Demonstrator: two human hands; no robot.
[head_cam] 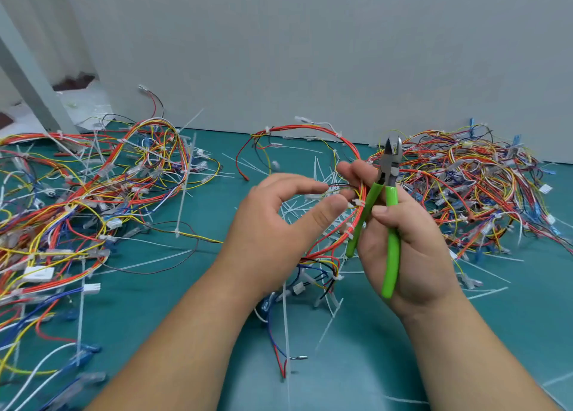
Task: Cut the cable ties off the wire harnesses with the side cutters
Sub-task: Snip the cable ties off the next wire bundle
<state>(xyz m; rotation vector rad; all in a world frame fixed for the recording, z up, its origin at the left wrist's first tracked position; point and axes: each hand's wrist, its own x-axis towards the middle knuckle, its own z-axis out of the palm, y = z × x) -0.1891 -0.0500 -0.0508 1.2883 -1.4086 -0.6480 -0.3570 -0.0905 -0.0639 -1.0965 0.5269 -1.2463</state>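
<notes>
Grip of right hand [412, 240] closed round green-handled side cutters [392, 200], blades up, forefinger and thumb also on looped wire harness [297, 126] beside white cable tie [358, 202]. Left hand [273, 212] pinching same loop. Mid-tabletop [186, 286], cut ties [316, 165] beneath; harness piles [77, 200] toward left and right edges.

On my feed the left grip [269, 215] and right grip [415, 246] were a person's bare hands on bare forearms [186, 333], with short, plain thumbnails [383, 211] showing.

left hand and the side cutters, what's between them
Head view: the wire harness, with a white cable tie, runs between the left hand and the side cutters.
</notes>
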